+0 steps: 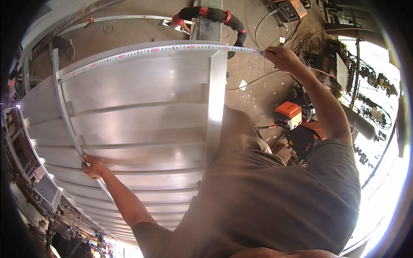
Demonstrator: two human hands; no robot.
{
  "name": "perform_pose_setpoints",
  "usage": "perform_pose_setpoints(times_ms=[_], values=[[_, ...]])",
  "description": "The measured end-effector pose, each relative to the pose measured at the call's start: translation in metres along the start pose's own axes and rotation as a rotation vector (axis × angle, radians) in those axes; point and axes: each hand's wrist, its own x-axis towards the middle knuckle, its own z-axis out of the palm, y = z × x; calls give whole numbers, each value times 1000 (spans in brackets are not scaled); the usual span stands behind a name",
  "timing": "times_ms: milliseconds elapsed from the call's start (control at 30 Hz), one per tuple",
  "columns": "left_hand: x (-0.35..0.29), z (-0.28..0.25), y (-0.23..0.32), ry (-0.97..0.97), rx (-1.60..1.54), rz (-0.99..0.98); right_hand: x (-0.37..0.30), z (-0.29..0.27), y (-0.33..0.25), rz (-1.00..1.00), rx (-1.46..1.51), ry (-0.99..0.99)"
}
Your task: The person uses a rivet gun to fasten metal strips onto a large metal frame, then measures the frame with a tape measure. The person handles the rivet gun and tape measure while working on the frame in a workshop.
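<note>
A white tape measure [172, 48] is drawn out along the far edge of a large ribbed metal panel [142, 86]. My right hand [282, 59] is closed on its right end, out beyond the panel's side; the case, if it is there, is hidden by the fingers. The blade's left end meets a thin metal bar [64, 103] lying across the panel. Lower down on that bar, my left hand [93, 167] grips it with the fingers wrapped round. A bright flat metal strip [217, 94] runs along the panel's right side, close to my body.
An orange and black machine [288, 115] stands on the floor at right, another orange machine [289, 9] at the far right. Cables [312, 45] lie coiled nearby. A black and red hose [213, 13] arches over a metal beam beyond the panel. Racks of tools line the right.
</note>
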Motion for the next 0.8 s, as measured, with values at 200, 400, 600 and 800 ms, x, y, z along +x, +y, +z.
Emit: perform_pose_setpoints(times_ms=[200,400,600,800], values=[[-2,-1,4,16,-3,-6,0,-4,-4,33,-42,-77],[-4,-5,6,-16,-31,-25,-5,5,7,-38,156,130],[-5,-8,8,0,-26,-17,-3,9,12,-35,149,127],[-5,-10,10,-13,-39,-34,-1,9,10,4,154,105]])
